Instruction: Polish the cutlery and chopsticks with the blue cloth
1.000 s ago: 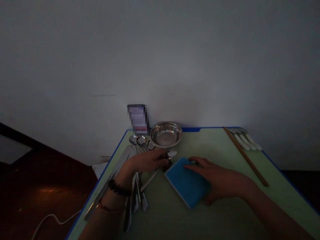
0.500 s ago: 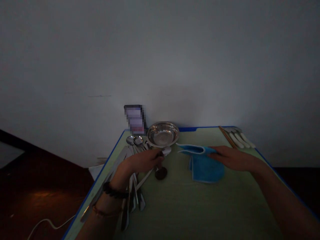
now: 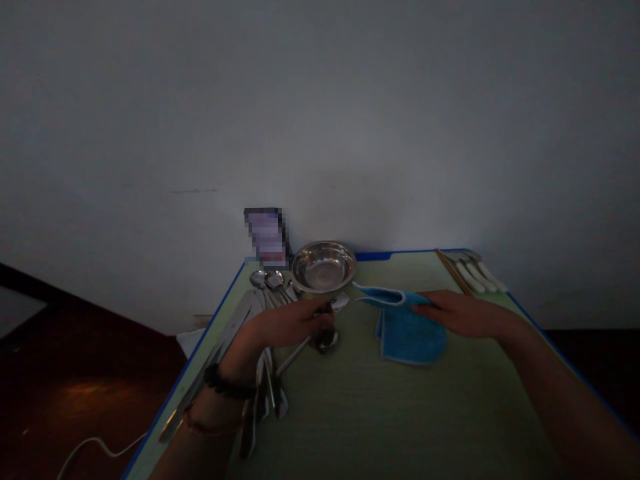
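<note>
My left hand [image 3: 295, 323] is closed over the middle of the table, its fingers round a metal spoon [image 3: 340, 303] whose bowl points right. A second, rounder spoon bowl [image 3: 328, 343] shows just below the fingers; whether the hand grips it too is hidden. A thin handle runs down and left from there. My right hand [image 3: 457, 312] pinches a folded blue cloth [image 3: 413, 335] with pale edging, which hangs open toward the left. Beside my left wrist lies a pile of metal cutlery [image 3: 270, 380]. Behind the hands stands a shiny metal bowl [image 3: 324, 288].
A phone [image 3: 269, 237] with a blurred screen leans on the wall at the back left. White-handled forks [image 3: 477, 277] and brown chopsticks [image 3: 453, 272] lie at the back right. The green table [image 3: 360, 420] has a blue edge. A white cable [image 3: 100, 447] trails on the floor.
The round spoon bowl under my left hand has turned, from a dark face to a shinier one. The blue cloth stays in my right hand, almost unmoved. The view has shifted slightly.
</note>
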Tool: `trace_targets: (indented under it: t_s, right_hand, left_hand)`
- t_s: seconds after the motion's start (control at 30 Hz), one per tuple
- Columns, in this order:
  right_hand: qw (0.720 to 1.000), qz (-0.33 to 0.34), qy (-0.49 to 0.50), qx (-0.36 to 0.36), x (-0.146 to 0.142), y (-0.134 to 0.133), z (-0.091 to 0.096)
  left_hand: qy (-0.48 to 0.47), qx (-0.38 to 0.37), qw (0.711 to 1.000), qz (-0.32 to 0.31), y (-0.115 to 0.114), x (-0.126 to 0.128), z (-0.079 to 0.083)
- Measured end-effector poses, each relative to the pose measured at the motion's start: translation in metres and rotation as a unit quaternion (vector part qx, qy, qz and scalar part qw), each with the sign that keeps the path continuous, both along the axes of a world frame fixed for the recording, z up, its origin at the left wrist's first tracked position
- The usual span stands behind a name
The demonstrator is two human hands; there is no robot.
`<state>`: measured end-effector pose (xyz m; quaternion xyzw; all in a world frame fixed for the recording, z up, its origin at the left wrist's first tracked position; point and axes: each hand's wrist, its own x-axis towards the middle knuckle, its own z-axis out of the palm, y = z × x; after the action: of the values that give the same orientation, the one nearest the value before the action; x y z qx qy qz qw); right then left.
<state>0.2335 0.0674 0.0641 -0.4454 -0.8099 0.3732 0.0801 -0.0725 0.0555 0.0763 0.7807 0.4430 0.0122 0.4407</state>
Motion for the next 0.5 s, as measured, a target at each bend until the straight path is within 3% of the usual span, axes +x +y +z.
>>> trace_targets:
  t_s: [0.3, 0.4, 0.5]
  right_hand:
    - [1.0, -0.013, 0.021, -0.007, -0.002, 0.0, 0.002]
    - [0.998, -0.064, 0.014, 0.002, -0.002, 0.0, 0.005]
    - [0.987, -0.157, 0.033, 0.02, -0.001, 0.002, 0.009]
  left_hand:
    - [0.028, -0.019, 0.999, 0.008, -0.001, -0.003, -0.003]
    - [0.031, -0.024, 0.999, 0.015, -0.002, -0.006, -0.001]
    - [-0.007, -0.014, 1.0, 0.025, -0.004, -0.001, 0.005]
